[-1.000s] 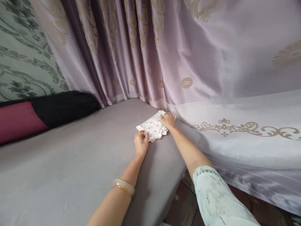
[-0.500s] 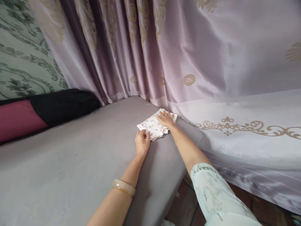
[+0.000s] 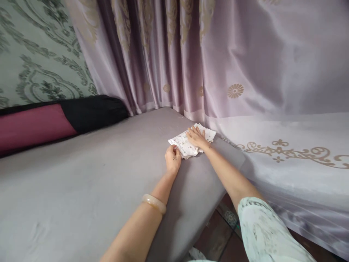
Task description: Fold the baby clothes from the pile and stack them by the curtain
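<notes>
A folded white cloth [image 3: 185, 144] with a small scattered print lies near the far right corner of the grey-covered mattress [image 3: 109, 182]. It looks like a piece of light clothing or fabric in several layers. My right hand [image 3: 197, 138] rests flat on top of it, fingers spread. At its near left edge my left hand [image 3: 173, 157] has its fingers curled in and appears to pinch the cloth; the fingertips are partly hidden. A pale bangle [image 3: 154, 203] circles my left forearm.
Mauve curtains [image 3: 218, 65] with gold patterns hang along the mattress's far and right sides. A black and maroon bolster [image 3: 95, 112] lies against the patterned green wall [image 3: 46, 54]. Dark floor tiles [image 3: 215, 233] show below the near right edge.
My right hand has slid slightly left over the cloth, uncovering more of its right end. My left hand keeps its place at the near edge. The view has turned a little left.
</notes>
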The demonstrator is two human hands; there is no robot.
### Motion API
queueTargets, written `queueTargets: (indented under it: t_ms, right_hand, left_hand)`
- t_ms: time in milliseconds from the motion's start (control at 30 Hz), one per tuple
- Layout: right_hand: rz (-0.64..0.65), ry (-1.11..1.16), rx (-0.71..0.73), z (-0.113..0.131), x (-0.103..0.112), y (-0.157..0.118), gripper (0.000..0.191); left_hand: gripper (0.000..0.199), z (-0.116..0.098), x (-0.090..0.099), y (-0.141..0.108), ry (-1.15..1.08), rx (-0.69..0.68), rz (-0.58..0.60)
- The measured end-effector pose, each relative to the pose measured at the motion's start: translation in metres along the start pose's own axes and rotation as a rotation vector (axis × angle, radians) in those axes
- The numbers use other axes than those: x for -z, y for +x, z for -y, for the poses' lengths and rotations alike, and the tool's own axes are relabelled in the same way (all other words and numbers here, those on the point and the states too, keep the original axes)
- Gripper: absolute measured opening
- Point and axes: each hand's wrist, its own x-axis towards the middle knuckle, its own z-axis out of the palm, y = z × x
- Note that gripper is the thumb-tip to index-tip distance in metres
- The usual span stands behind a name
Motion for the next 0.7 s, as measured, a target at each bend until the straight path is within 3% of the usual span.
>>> queueTargets:
  t_ms: [133, 267, 467, 567, 700]
  right_hand:
    - [0.037, -0.011, 0.057, 0.019, -0.015, -0.009, 0.062]
    - [-0.022, -0.054, 0.054, 0.02, -0.024, -0.011, 0.059]
    - [-0.034, -0.09, 0.053, 0.016, -0.026, -0.008, 0.057]
    - [-0.017, -0.093, 0.046, 0.016, -0.024, -0.007, 0.057]
    - [-0.003, -0.076, 0.09, 0.027, -0.018, -0.014, 0.058]
  left_hand:
    - [0.019, 0.001, 0.0, 0.0, -0.04, 0.045, -0.036]
    - [0.015, 0.001, 0.002, 0.0, -0.079, 0.069, -0.064]
    - [0.016, -0.003, 0.009, 0.001, -0.281, 0.256, 0.024]
    - [0.018, -0.003, 0.029, 0.001, -0.382, 0.353, 0.11]
    - [0.013, 0.003, 0.077, -0.003, -0.342, 0.403, 0.192]
